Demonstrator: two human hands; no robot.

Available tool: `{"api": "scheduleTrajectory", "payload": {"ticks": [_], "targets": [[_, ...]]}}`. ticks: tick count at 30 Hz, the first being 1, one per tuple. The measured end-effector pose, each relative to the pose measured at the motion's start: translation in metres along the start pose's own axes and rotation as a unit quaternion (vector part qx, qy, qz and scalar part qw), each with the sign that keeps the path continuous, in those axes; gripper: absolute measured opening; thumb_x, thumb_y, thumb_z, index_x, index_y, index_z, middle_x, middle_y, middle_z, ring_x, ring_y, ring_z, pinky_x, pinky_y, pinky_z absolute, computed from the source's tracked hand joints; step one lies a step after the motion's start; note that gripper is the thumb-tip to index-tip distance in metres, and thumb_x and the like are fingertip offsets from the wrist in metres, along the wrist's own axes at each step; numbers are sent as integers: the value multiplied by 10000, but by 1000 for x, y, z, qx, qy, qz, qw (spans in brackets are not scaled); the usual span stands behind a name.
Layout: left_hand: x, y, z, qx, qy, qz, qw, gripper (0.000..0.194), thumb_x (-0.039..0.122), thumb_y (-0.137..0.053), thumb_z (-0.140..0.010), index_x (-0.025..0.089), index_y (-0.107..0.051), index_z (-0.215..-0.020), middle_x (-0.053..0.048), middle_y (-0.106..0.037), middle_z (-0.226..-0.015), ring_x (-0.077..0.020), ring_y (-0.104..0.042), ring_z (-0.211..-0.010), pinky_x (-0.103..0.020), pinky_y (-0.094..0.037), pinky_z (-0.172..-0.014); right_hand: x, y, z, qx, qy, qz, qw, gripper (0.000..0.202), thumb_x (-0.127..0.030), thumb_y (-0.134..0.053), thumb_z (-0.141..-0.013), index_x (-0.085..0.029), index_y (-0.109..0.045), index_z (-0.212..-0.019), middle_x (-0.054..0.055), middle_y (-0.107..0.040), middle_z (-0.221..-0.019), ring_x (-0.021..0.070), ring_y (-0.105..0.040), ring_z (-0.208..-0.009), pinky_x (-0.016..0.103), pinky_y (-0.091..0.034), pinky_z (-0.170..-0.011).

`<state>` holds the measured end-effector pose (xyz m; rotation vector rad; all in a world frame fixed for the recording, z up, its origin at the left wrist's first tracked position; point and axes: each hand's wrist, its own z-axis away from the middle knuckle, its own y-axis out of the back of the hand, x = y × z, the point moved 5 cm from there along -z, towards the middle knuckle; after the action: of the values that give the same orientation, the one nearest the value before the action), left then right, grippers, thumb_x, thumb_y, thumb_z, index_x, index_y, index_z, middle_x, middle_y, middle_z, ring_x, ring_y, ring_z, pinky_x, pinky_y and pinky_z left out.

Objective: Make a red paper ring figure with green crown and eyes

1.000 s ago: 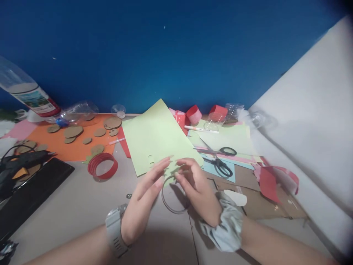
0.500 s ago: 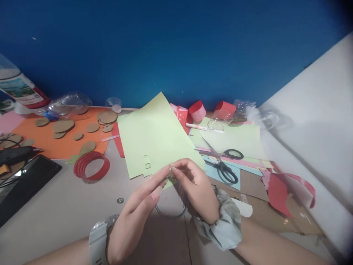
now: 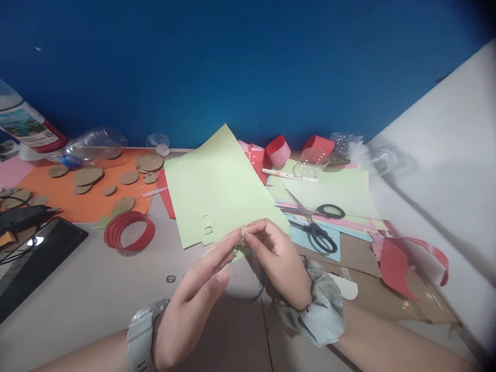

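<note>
My left hand (image 3: 197, 287), with a grey watch (image 3: 142, 330) on its wrist, has its fingers stretched out and the thumb held apart. Its fingertips meet those of my right hand (image 3: 277, 261), which wears a grey-green scrunchie (image 3: 320, 305). The right thumb and forefinger pinch a tiny pale scrap (image 3: 243, 233), perhaps paper. Under both hands lies a clear round plastic piece (image 3: 248, 300), partly covered by them. Just beyond the fingers lies a light green sheet (image 3: 217, 188) with small cuts near its lower edge.
Black-handled scissors (image 3: 310, 222) rest on coloured paper at right, near a white pen (image 3: 289, 175). A red paper ring (image 3: 129, 232), cardboard discs (image 3: 88, 176) and a black phone-like slab (image 3: 46, 258) lie at left. Clear plastic bottle parts (image 3: 96, 145) stand along the blue wall (image 3: 248, 67).
The left thumb has moved slightly away from the fingers. My right hand keeps its pinch. The view has shifted a little; the things on the table stay put.
</note>
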<state>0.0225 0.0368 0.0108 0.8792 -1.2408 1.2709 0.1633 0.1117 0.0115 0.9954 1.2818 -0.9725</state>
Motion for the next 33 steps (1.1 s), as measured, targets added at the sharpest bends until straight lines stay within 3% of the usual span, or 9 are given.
{"api": "scheduleTrajectory", "payload": {"ticks": [8, 12, 33], "targets": [[4, -1, -2, 5, -21, 43, 999, 410, 406, -444, -1009, 336, -543, -1401, 25, -444, -1545, -291, -295, -1476, -482, -253, -1236, -1, 1, 0, -6, 0, -1, 1000, 165, -359, -623, -938, -206, -625, -876, 10, -698, -883, 169, -637, -846, 289, -480, -784], [4, 0, -3, 7, -12, 50, 999, 395, 382, -436, -1015, 343, -553, -1390, 29, -463, -1532, -281, -299, -1475, -486, -211, -1249, -2, 1, 0, -4, -5, -7, 1000, 154, -352, -628, -932, -208, -626, -875, 11, -698, -883, 171, -639, -850, 287, -483, -782], [2, 0, -1, 15, -10, 57, 998, 387, 382, -412, -1025, 375, -542, -1390, 47, -443, -1543, -283, -332, -1458, -462, -272, -1224, -3, 1, -1, 4, -12, -7, 1000, 166, -355, -637, -910, -203, -614, -847, 17, -666, -842, 182, -623, -817, 301, -485, -761]]}}
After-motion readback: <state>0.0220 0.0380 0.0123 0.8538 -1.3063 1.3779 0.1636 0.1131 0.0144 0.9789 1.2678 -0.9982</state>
